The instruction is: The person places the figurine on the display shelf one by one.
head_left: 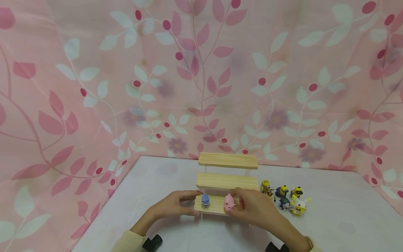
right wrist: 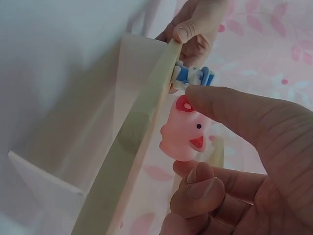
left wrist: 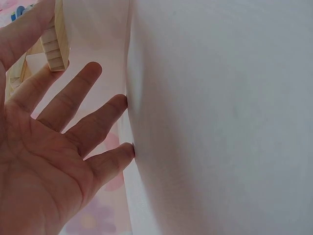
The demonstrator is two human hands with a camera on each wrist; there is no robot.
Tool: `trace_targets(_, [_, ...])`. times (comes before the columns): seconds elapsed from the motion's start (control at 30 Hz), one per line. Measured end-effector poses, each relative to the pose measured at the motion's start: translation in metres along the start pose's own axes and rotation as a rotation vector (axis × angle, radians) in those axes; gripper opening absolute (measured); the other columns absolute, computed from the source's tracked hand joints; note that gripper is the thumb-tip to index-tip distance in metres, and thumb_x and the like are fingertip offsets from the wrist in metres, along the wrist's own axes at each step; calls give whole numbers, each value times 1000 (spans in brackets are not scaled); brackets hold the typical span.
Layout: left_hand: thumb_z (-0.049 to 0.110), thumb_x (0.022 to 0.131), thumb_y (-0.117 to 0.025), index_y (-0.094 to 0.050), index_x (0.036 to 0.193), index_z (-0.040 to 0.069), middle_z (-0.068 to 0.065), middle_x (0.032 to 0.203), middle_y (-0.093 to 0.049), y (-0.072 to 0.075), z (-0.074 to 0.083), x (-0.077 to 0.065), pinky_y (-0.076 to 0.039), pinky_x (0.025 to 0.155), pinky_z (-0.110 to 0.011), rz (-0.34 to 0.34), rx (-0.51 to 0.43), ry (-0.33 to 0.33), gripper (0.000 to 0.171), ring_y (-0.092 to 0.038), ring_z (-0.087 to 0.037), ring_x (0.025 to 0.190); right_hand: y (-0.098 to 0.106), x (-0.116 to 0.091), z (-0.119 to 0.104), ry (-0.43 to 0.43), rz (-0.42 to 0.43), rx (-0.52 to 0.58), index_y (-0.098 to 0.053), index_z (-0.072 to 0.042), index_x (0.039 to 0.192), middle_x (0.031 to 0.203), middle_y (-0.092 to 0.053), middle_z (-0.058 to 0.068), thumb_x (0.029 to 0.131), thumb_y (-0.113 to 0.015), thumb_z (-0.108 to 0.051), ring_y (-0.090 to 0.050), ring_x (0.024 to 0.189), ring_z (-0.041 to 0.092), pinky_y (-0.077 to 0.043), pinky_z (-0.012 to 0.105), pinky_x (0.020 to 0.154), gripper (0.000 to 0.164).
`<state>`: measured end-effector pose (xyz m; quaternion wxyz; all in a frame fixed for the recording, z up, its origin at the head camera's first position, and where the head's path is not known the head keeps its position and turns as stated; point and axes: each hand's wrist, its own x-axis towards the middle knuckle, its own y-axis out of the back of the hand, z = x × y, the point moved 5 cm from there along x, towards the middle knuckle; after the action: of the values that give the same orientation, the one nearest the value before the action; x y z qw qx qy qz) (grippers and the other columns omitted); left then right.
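Pink pig figurine (head_left: 229, 202): at the bottom step, right of its centre as the head camera sees it, gripped from the 3 o'clock side; it has a black eye and red patches. Whether its underside touches the wood, I cannot tell.
Right hand (head_left: 255, 207): clamped on the pig, with the thumb to one side of it and the index finger to the other.
Left hand (head_left: 171, 205): at the 9 o'clock end of the bottom step (head_left: 217, 203), pinching the plank between thumb and index finger; the remaining three fingers are spread apart.
Blue-capped figurine (head_left: 205, 200): upright on the same step, at 9 o'clock from the pig and apart from it in the head view.
Wooden rack (head_left: 227, 181): three pale planks in tiers, rising toward 12 o'clock, with white supports (right wrist: 134, 81) beneath.
Figurine cluster: close together at the rack's 3 o'clock side; yellow-topped figurines (head_left: 281, 190) line its 12 o'clock edge, a dark figurine (head_left: 284, 203) sits toward 6 o'clock, and a white-and-yellow figurine (head_left: 298, 206) toward 4 o'clock.
Tabletop (head_left: 343, 199): white, beneath the rack and the cluster.
Floral cloth (head_left: 201, 87): pink, with leaves and red berries, hanging at 12 o'clock behind the tabletop.
Sleeves (head_left: 129, 241): cream, at the bottom edge of the head view.
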<state>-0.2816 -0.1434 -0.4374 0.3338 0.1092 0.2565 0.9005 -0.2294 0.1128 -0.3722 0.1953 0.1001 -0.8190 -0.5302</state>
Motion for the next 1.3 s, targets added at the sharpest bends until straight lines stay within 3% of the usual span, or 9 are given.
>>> trace_targets(0.57, [32,86,-79,-57,139,27,9,140,-55,0,0,1,-39,108,-44,1,8,-13,58,-51,-16,129,-11,8,-5,18,33,4,-69,-22,102,63,-45,-13,75,-83,-50,-38,54,3,-28,21,47,41])
trace_targets(0.9, [32,87,-78,-56,141,23,8,141,-54,1,3,0,-38,109,-47,-6,-1,-15,59,-50,-18,130,1,-3,-3,-2,52,-29,-70,-23,105,62,-44,-15,76,-82,-51,-37,52,2,-29,20,45,42])
trace_targets(1.3, [31,87,-78,-55,141,26,9,142,-53,0,2,0,-37,109,-49,-13,-13,-12,58,-50,-19,131,14,-22,8,4,88,-15,-68,-24,105,61,-39,-17,75,-82,-53,-32,50,0,-26,19,44,44])
